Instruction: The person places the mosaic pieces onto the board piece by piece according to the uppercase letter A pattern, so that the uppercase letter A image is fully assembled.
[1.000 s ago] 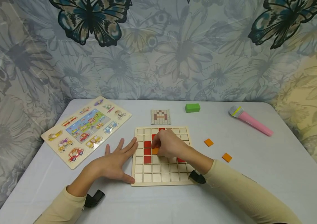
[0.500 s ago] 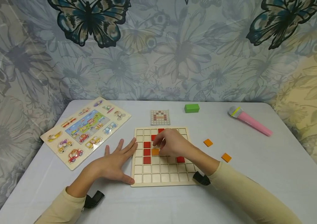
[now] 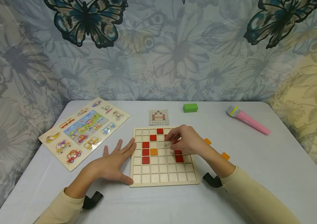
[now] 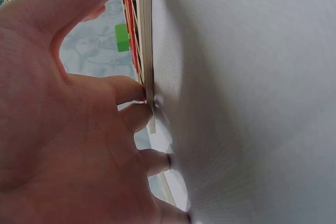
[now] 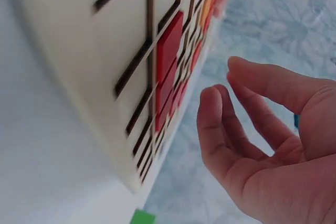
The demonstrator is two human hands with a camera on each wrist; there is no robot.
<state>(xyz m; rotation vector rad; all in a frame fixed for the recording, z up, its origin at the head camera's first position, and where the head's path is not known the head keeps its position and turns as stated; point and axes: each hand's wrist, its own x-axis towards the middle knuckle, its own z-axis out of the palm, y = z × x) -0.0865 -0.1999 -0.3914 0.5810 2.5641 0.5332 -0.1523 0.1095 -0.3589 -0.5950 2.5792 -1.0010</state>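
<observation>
A wooden grid board [image 3: 164, 177] lies on the table in the head view. Several red tiles [image 3: 145, 160] and one orange tile [image 3: 153, 151] sit in its squares. My left hand [image 3: 112, 165] spreads its fingers at the board's left side, thumb at the near left corner and fingertips along the edge. Above the board's right half is my right hand [image 3: 186, 140], covering some squares. In the right wrist view, its thumb and loosely bent fingers [image 5: 210, 111] stand apart with nothing between them.
Two loose orange tiles [image 3: 225, 156] lie right of the board, partly behind the right forearm. A small pattern card [image 3: 158, 117] and a green block [image 3: 190, 108] are behind it. A vehicle picture puzzle [image 3: 60, 132] lies left, a pink toy microphone [image 3: 252, 122] right.
My right hand has moved right and up from the orange tile, uncovering it and more red tiles. The left hand stays at the board's edge.
</observation>
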